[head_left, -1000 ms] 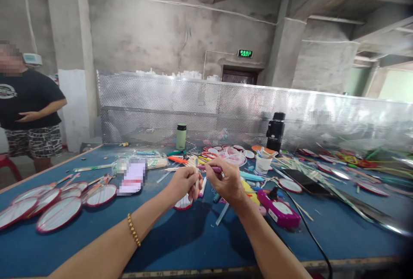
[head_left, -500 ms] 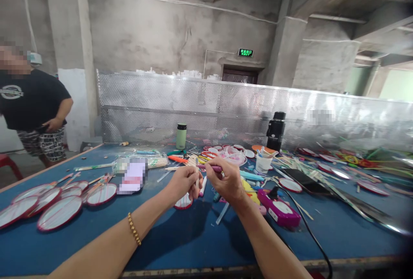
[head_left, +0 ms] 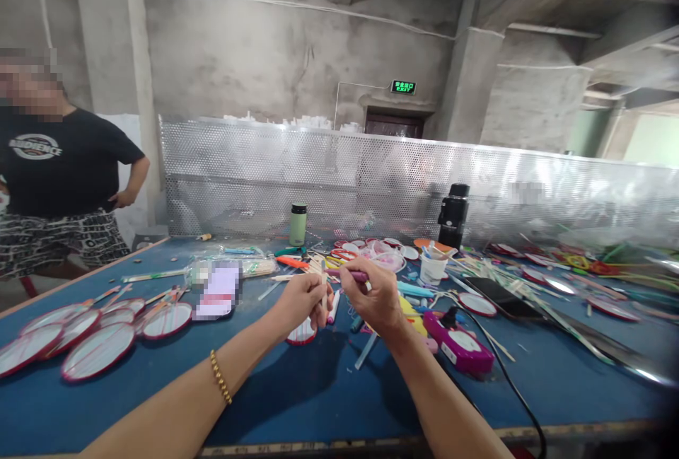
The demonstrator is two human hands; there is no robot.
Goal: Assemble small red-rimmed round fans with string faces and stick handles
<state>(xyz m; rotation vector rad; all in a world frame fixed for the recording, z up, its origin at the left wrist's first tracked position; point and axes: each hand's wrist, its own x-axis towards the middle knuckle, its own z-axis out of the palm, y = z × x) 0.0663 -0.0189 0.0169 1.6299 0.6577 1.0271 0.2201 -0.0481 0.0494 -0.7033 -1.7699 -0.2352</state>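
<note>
My left hand (head_left: 308, 300) is closed around a thin flat pale stick (head_left: 324, 276), whose upper end shows above the fingers. Just below that hand is a white disc with a red rim (head_left: 301, 334); whether it joins the stick is hidden. In my right hand (head_left: 374, 293) a purple marker (head_left: 347, 275) is pinched, its tip pointing left at the stick. At the left of the table lie several round white fans with red rims (head_left: 100, 351), and a phone with a lit screen (head_left: 217, 291) lies beyond my left forearm.
A purple boxy device (head_left: 460, 343) with a black cable lies right of my right wrist. Farther back stand a green bottle (head_left: 298, 225), a black flask (head_left: 453, 217) and a white cup (head_left: 433, 269). A person in a black shirt (head_left: 68, 162) is at the left.
The person at the left has come closer and shifted right. My right hand with the marker has moved very slightly; my left hand keeps its place.
</note>
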